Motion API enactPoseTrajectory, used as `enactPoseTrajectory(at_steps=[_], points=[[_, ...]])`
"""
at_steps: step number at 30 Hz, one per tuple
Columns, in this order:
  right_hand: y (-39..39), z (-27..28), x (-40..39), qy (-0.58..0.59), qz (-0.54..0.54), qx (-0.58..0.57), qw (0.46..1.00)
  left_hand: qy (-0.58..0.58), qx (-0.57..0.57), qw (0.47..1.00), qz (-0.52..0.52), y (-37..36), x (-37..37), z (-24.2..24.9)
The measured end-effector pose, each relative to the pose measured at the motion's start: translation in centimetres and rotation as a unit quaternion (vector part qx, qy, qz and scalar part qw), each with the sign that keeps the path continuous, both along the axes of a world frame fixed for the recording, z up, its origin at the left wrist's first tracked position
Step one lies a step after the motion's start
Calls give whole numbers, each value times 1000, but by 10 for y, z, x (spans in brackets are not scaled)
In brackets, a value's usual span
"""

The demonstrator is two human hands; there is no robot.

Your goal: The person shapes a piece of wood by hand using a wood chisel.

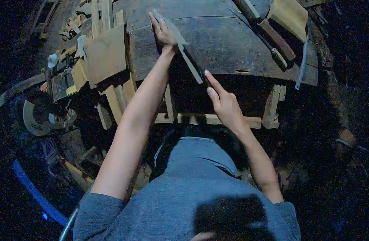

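A pale curved strip (pixel 191 66) slants over the front edge of the dark wooden table (pixel 220 36). My left hand (pixel 164 35) holds its far part, with the fingers stretched along it. A narrow dark shape runs beside the strip toward my right hand (pixel 226 105), which is nearer to my body, past the table edge. Its index finger and thumb point at the strip's near end. Its other fingers are hidden, and what it grips is too dark to make out.
Wooden boards (pixel 106 54) and offcuts are piled at the left. At the table's right lie a brown-handled tool (pixel 277 40), a pale wooden block (pixel 289 16) and a thin metal strip (pixel 302 66). Under the table edge runs a wooden rail (pixel 216 119).
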State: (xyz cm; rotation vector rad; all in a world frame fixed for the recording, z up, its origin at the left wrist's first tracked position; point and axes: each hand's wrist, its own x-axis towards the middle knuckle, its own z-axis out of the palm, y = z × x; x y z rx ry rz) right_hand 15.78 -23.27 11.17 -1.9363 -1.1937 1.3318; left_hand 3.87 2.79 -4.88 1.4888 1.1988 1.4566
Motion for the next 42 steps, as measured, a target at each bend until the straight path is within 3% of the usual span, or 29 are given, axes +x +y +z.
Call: enactPoseTrajectory(at_steps=[4, 6, 8, 9, 12, 14, 15, 18, 20, 23, 30, 34, 35, 37, 42], points=[[-54, 10, 3, 29, -12, 11, 999, 50, -39, 998, 27, -11, 1, 14], [-53, 5, 4, 22, -15, 61, 998, 119, 10, 993, 22, -5, -3, 4], [-15, 15, 10, 14, 21, -50, 998, 68, 8, 998, 12, -5, 0, 3], [-1, 4, 8, 6, 18, -18, 1000, 18, 10, 1000, 4, -3, 1, 4], [10, -7, 1, -8, -4, 24, 1000, 21, -38, 999, 23, -7, 4, 12], [-9, 0, 0, 7, -1, -18, 1000, -5, -31, 999, 11, -4, 4, 9], [-29, -5, -1, 12, -12, 33, 999, -29, -25, 999, 1, -4, 3, 5], [-40, 1, 0, 11, -12, 85, 996, 15, -46, 999, -9, -10, 0, 16], [-7, 13, 4, 3, 15, -45, 999, -12, -64, 998, -11, -10, 1, 10], [31, -6, 1, 1, 3, 10, 1000, -31, -47, 998, -6, -6, 0, 5], [-28, 6, 2, -6, 7, 34, 999, 24, -52, 998, 2, -13, 3, 20], [22, -12, 6, -16, 9, 88, 996, 0, -21, 1000, -7, -12, 5, 14], [34, -4, 7, -18, 19, 34, 999, 0, -17, 1000, -7, -10, 4, 13], [28, 0, 6, -22, 19, 31, 999, -59, -24, 998, -20, -6, 4, 9], [-11, 16, 2, 42, -8, 1, 999, -3, -33, 999, 8, -11, 0, 9]])
